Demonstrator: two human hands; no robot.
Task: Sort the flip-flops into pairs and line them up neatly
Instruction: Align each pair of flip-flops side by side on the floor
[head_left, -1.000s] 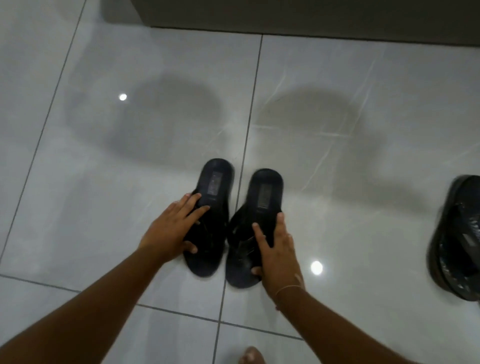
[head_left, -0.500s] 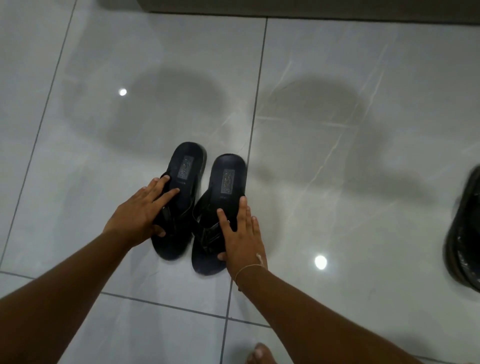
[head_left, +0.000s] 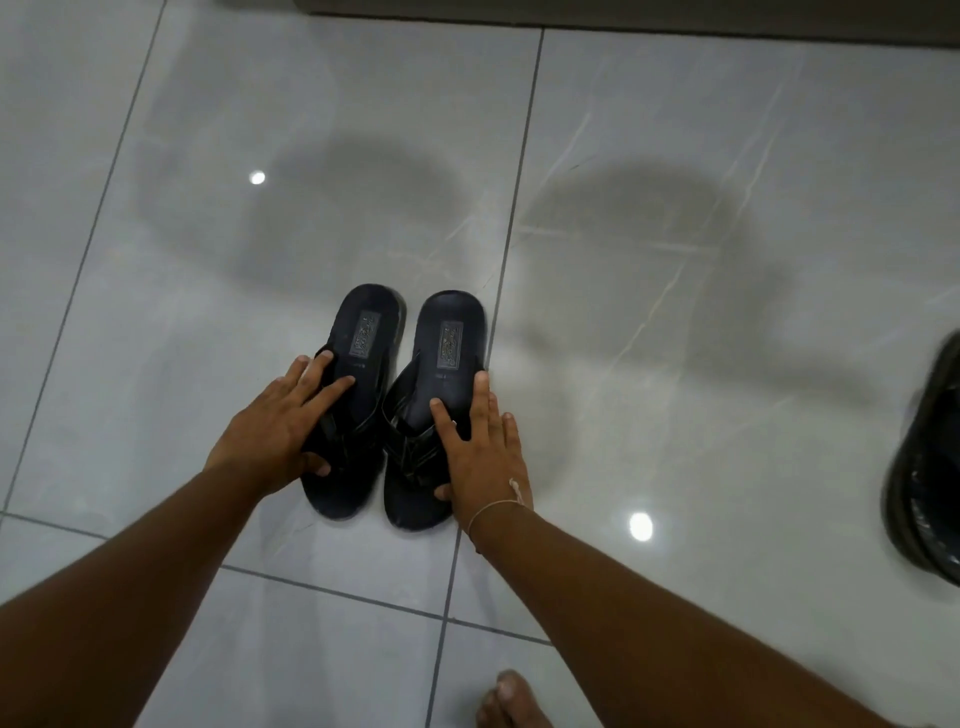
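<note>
Head view: two dark navy rubber flip-flops (head_left: 395, 405) are paired side by side on grey glossy tiled floor (head_left: 675, 260), pressed by flat, spread left hand (head_left: 270, 431) and right hand (head_left: 483, 447), nothing gripped; blurred dark footwear (head_left: 930, 467) at right edge seemingly left unsorted.

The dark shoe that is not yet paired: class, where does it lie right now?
In the head view, the dark shoe lies at the far right edge, partly cut off, well apart from the black flip-flop pair under both hands.

Bare forearms, no sleeves; thin pale string bracelet (head_left: 493, 506) with small knot at right wrist; barefoot, toes (head_left: 511, 699) visible.
</note>
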